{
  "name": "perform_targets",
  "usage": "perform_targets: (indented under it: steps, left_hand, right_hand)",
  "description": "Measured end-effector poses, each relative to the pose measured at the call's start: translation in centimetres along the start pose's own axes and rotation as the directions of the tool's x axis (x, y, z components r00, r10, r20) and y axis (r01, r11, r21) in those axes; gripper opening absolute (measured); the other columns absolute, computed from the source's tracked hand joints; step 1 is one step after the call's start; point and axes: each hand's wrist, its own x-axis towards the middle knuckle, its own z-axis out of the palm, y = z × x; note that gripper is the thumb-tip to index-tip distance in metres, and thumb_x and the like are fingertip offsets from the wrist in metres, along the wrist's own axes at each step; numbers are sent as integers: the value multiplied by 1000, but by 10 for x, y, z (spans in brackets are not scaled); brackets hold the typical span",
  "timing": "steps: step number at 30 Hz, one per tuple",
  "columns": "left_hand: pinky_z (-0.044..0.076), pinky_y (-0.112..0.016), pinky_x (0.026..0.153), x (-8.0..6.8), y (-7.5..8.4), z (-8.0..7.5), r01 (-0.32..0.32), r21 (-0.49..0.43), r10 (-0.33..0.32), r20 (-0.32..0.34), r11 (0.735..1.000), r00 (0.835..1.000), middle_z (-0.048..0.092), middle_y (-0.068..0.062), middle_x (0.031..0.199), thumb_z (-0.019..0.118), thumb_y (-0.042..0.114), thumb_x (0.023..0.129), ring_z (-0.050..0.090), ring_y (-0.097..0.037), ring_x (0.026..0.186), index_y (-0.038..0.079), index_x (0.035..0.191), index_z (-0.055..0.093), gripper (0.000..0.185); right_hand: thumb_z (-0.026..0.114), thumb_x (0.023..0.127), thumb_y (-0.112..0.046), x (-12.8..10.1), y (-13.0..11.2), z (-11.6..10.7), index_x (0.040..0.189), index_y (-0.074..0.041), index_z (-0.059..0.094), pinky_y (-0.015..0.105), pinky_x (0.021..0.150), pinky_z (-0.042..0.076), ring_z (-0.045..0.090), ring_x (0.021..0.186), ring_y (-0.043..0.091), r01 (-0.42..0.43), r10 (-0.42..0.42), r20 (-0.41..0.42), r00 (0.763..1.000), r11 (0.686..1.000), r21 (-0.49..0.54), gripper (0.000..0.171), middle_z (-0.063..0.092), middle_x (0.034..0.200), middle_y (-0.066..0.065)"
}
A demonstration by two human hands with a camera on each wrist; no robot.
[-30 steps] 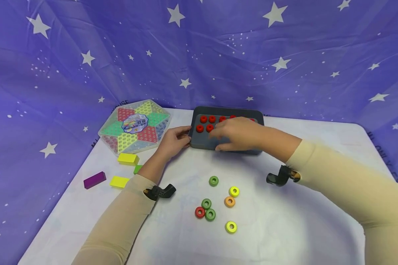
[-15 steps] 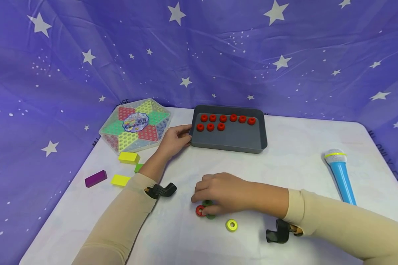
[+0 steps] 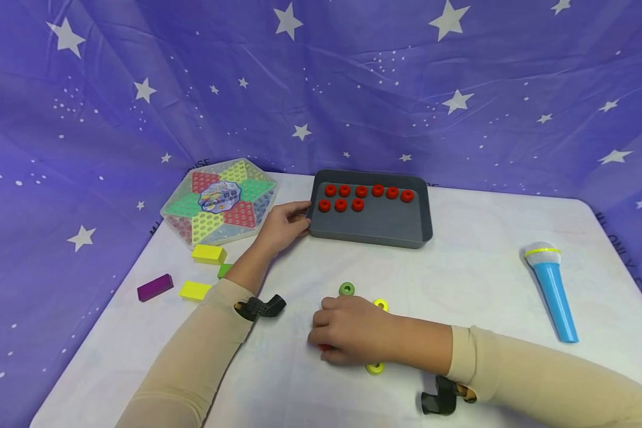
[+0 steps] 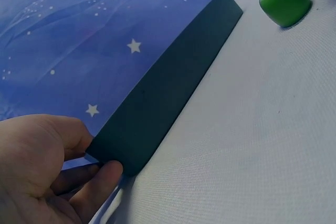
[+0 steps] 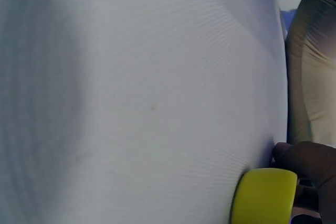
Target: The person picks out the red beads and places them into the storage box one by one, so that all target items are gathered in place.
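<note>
Gripping the grey tray, left hand; right hand (fingers curled) pinches a red ring.

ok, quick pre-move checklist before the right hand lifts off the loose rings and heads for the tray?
1. Tray steadied: ok. The left hand holds the corner of the grey tray; the left wrist view shows thumb and fingers on its wall.
2. Room in the tray: ok. Nine red rings sit along its far side; the near floor is bare.
3. Right hand grip on a ring: cannot tell. Its fingers are curled over the cluster, with only a sliver of red at their tips.
4. Neighbouring rings apart from the hand: not ok. A yellow ring touches it.
5. Path to the tray: ok, apart from one green ring between.
</note>
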Motion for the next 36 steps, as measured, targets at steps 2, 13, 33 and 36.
perform_targets:
  steps: [2, 13, 33, 36]
  left_hand:
    - [61, -37, 90, 0, 1, 0, 3, -2, -3, 1, 1000, 1000, 64, -13, 134, 65, 5, 97, 67, -27, 114, 10, 144, 58, 48]
    - [62, -37, 88, -1, 0, -1, -9, -3, 9, -4, 1000, 1000, 65, -14, 132, 65, 4, 97, 67, -27, 113, 8, 143, 58, 47]
    - [62, -30, 85, 0, 1, 0, -1, -1, 1, -7, 1000, 1000, 65, -16, 132, 63, 3, 96, 68, -26, 113, 5, 143, 57, 48]
    - [63, -32, 85, 1, 1, 0, -8, -3, 8, -8, 1000, 1000, 65, -15, 132, 64, 2, 96, 68, -26, 112, 5, 143, 58, 47]
  right_hand:
    - [76, 86, -35, -1, -1, -1, 88, -28, 68, 20, 60, 37, 45, 73, 10, 4, -4, -19, 1000, 1000, -7, 11, 60, 85, -13]
    - [76, 87, -33, 1, 10, -19, 97, -27, 74, 19, 64, 42, 45, 78, 8, -31, 36, -88, 996, 998, 49, 12, 63, 89, -17]
    - [78, 89, -31, -4, 97, -71, 108, -24, 77, 28, 78, 54, 53, 91, 11, -324, 323, 32, 946, 944, 64, 21, 69, 100, -10]
    - [79, 89, -32, -7, 112, -75, 109, -22, 77, 32, 81, 56, 56, 95, 14, -367, 365, 48, 930, 929, 38, 23, 69, 102, -7]
